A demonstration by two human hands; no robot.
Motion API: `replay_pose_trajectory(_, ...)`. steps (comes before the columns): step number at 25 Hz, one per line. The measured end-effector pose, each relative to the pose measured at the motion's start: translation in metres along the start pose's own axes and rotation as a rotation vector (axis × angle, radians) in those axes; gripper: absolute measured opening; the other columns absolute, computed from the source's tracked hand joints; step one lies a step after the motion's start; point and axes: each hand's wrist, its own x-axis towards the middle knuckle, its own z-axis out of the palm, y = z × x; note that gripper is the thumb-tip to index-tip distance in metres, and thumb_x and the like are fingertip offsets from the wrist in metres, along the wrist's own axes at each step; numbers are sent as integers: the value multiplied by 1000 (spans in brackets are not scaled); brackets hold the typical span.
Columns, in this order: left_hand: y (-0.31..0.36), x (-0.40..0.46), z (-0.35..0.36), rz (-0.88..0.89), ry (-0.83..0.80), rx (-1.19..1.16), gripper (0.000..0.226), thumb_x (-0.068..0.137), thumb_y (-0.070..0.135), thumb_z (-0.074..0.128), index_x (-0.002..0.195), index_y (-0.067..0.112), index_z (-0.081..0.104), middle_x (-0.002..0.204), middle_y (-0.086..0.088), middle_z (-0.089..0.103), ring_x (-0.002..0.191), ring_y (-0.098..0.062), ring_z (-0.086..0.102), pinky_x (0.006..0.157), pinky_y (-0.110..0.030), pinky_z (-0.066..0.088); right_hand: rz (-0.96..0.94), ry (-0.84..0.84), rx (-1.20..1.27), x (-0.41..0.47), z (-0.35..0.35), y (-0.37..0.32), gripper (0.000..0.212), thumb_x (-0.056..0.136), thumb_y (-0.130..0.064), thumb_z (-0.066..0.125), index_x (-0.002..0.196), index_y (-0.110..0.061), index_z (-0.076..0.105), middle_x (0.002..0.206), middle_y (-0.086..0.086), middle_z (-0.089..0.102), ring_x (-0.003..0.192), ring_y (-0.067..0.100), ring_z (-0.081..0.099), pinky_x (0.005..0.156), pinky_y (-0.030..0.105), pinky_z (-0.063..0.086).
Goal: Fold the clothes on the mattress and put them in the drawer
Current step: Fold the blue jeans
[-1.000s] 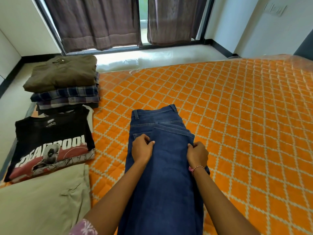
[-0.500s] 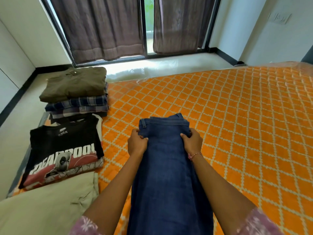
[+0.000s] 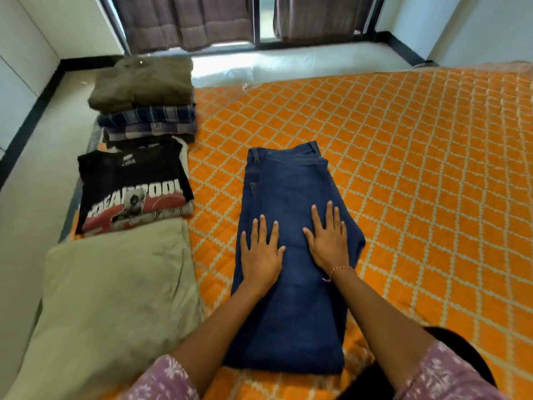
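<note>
A pair of dark blue jeans lies folded lengthwise on the orange quilted mattress, waistband at the far end. My left hand lies flat on the jeans' left half, fingers straight. My right hand, with a thin bracelet at the wrist, presses flat on the right half. To the left sit a folded black printed T-shirt, a folded beige garment nearer me, and a stack of an olive garment over plaid shirts at the far left. No drawer is in view.
The mattress ends on the left at a pale floor beside a white wall with a black skirting. Brown curtains hang over a window at the back. Clear plastic sheeting lies past the mattress's far edge.
Both hands carried the jeans' leg ends up to the waistband, let go, and came back toward me. They now lie flat on the folded jeans.
</note>
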Motion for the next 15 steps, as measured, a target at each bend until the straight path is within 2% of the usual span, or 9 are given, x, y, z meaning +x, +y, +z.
replay_pose_trajectory(2,-7,-38,10,94,0,27,55,89,35,30,136,17,51,144,-16,43,133,-30,42,105,-52,35,-114,86,-28,-45,8,-12,64,97,-47,33,151,-20,13,158,9,0,147,27,1,116,51,9)
replay_pose_trajectory(4,-13,-75,17,233,-112,15,55,86,37,32,129,16,59,137,-14,53,125,-28,52,106,-50,31,-301,80,-50,-97,31,-17,55,96,-43,29,147,-20,28,154,7,24,141,24,23,110,48,26)
replay_pose_trajectory(5,-18,-93,20,300,-156,26,56,88,41,32,131,15,58,138,-14,52,126,-27,52,108,-47,25,-310,22,-43,-115,35,-15,53,99,-45,21,145,-20,32,151,6,30,138,24,31,108,46,27)
replay_pose_trajectory(6,-25,-108,22,358,-164,44,60,91,49,30,134,14,54,140,-13,49,128,-26,50,109,-46,20,-274,-58,-42,-127,33,-14,62,99,-52,7,145,-19,33,152,6,31,138,24,33,109,44,24)
replay_pose_trajectory(8,-45,-130,21,418,-208,62,79,89,70,22,143,15,42,146,-14,42,134,-27,42,110,-46,14,-182,-154,-29,-132,24,-15,100,78,-68,-27,151,-17,19,158,6,13,146,24,15,116,43,10)
replay_pose_trajectory(10,-60,-147,22,494,-284,165,99,78,84,17,150,17,22,149,-18,35,137,-30,37,110,-49,14,-141,-189,-78,-148,21,-19,122,51,-73,-45,152,-19,-2,159,4,-10,147,21,-9,117,42,-2)
replay_pose_trajectory(11,-63,-154,19,536,-285,210,97,79,81,20,152,18,10,149,-19,33,136,-31,37,112,-50,17,-174,-215,-94,-161,20,-22,125,46,-76,-44,151,-19,-7,158,4,-14,146,20,-13,117,41,-6)
replay_pose_trajectory(13,-62,-157,6,551,-270,175,79,85,60,21,149,25,-9,152,-19,16,140,-31,31,115,-46,17,-234,-308,-24,-183,15,-23,124,48,-89,-26,151,-20,-9,158,4,-15,146,19,-13,115,35,-11)
replay_pose_trajectory(15,-57,-150,-13,512,-340,96,59,96,36,22,150,30,-1,157,-12,1,146,-26,12,118,-40,5,-252,-410,86,-193,1,-20,123,55,-96,7,151,-20,-5,159,3,-7,147,17,-8,116,34,-9)
